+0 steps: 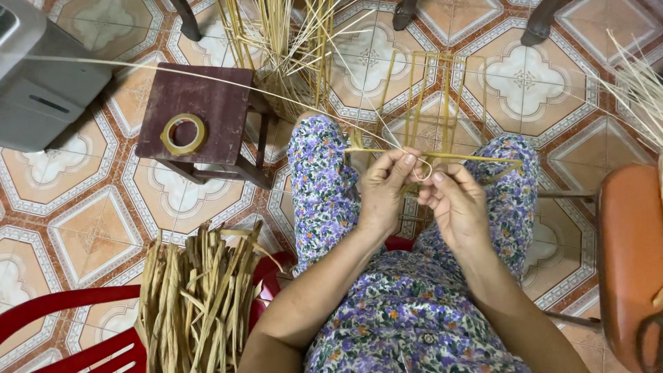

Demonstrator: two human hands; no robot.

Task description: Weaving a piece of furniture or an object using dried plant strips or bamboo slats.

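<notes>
Both grips closed, left hand [382, 188] and right hand [457, 202] pinching thin fibre [423, 170] at half-woven straw frame [442, 155], most weaving left.

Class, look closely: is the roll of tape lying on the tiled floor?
No, the yellowish roll of tape lies flat on top of the small dark brown wooden stool.
</notes>
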